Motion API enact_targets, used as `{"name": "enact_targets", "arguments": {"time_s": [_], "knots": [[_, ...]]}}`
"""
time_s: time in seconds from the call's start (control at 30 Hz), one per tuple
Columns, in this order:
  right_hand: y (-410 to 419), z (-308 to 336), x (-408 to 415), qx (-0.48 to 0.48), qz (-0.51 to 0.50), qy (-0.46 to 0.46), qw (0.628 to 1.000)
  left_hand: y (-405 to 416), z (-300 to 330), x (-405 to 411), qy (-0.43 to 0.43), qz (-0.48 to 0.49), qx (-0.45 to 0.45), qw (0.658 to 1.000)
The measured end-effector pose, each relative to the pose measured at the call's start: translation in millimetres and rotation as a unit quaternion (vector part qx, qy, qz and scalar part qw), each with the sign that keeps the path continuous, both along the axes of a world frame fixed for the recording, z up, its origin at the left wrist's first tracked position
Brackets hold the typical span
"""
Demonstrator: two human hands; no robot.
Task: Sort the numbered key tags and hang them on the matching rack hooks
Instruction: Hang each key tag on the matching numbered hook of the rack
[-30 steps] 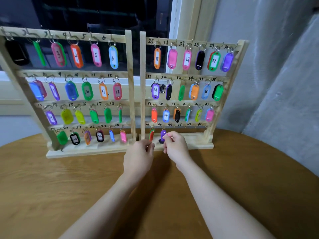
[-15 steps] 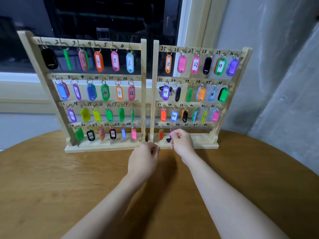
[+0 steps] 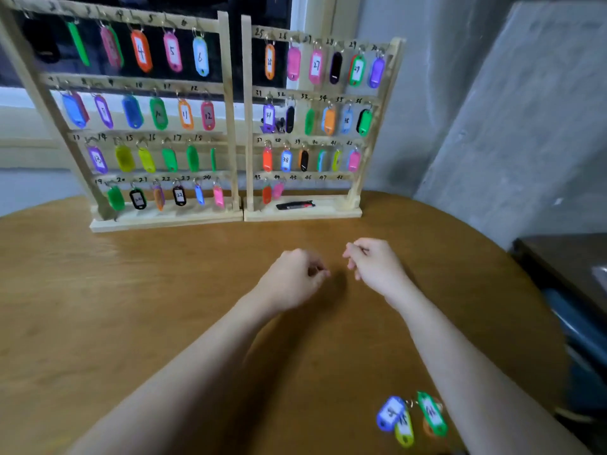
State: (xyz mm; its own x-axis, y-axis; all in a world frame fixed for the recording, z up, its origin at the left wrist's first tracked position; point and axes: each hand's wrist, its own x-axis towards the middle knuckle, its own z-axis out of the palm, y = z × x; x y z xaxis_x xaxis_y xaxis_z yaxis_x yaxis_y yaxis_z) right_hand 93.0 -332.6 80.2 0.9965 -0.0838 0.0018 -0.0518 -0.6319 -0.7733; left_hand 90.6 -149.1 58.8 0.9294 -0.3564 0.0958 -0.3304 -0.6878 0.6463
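Fingers (image 3: pixel 315 272) blurred, curled, contents indiscernible.

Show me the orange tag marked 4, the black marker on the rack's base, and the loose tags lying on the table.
Orange tag 4 (image 3: pixel 141 51), head view, on its white label.
Black marker (image 3: pixel 294 205), head view, mid-barrel.
Loose tags (image 3: pixel 390 413), head view, on the blue tag's label.
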Motion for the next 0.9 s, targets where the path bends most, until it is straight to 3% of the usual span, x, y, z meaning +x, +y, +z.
{"name": "enact_targets", "arguments": {"time_s": [0.2, 0.43, 0.73, 0.9], "knots": [[-48, -25, -121, -0.034, -0.033, -0.012, 0.999, -30, -31, -85, 0.054, -0.11, 0.011, 0.992], [-55, -43, -215, -0.095, -0.076, 0.027, 0.992, -62, -51, -138, -0.011, -0.131, 0.023, 0.991], [-31, -49, -226, -0.227, -0.109, 0.073, 0.965, -59, -54, -135, 0.029, -0.123, 0.005, 0.992], [-16, -37, -215, -0.276, -0.091, 0.084, 0.953, -50, -57, -138, -0.015, -0.099, -0.017, 0.995]]}}
